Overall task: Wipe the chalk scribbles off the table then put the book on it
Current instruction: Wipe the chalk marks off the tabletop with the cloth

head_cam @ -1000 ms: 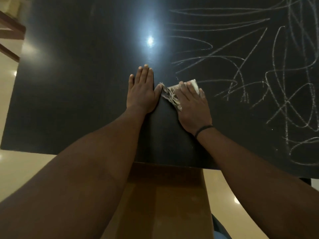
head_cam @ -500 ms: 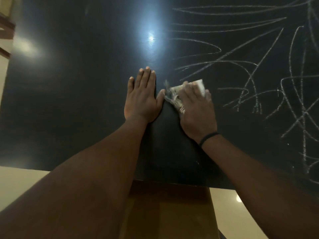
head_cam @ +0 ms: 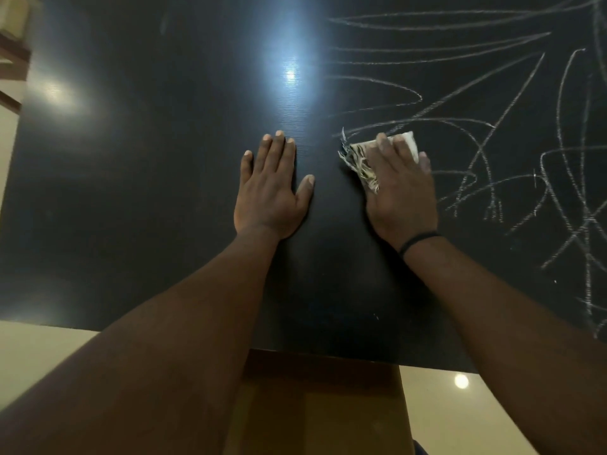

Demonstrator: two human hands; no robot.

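Pressing a frayed cloth (head_cam: 363, 162) flat on the dark worktop (head_cam: 131, 192), right hand (head_cam: 399, 188) fingers straight. Left hand (head_cam: 271, 188) flat, released. Chalk scribbles (head_cam: 492, 152) just beside the cloth.

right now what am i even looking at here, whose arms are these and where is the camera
The camera sits on a person's head, looking forward and down, so the two bare arms are the wearer's own. No robot is involved. The left hand lies flat, fingers straight, on the dark glossy table. The right hand presses a pale frayed cloth against the table with flat fingers. White chalk scribbles cover the table's right side. A thin black wristband circles the right wrist. No book is in view.
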